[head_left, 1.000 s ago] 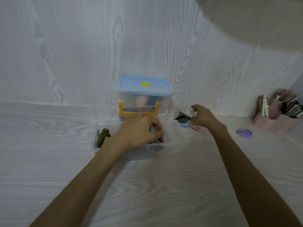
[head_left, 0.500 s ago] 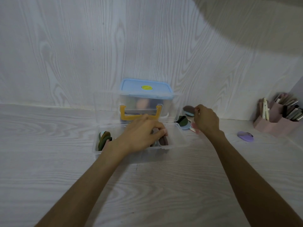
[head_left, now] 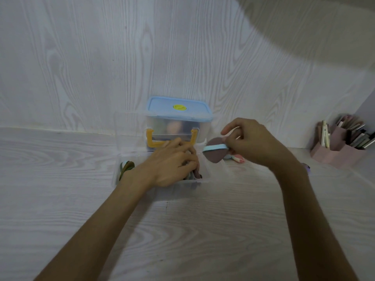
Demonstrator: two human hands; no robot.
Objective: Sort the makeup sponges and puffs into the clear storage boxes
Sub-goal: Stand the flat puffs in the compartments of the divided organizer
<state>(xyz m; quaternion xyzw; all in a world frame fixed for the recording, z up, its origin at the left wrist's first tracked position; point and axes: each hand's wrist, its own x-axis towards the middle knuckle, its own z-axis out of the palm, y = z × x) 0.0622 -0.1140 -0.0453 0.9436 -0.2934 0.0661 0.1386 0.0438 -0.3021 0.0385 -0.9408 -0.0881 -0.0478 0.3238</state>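
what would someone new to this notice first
Mid-frame, the right hand pinches a brown puff by its light blue strap, held just right of the open clear box. The left hand reaches into that box, its fingers among puffs already stored there. Behind them stands a blue-lidded box with a yellow handle, against the wall.

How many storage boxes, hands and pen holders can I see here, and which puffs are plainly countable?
Storage boxes: 2, the open clear box and the blue-lidded box
Hands: 2, left hand and right hand
Puffs plainly countable: 2, the brown puff being held and the purple puff
Pink pen holders: 1
Total: 7; the puffs inside the boxes are too hidden to count.
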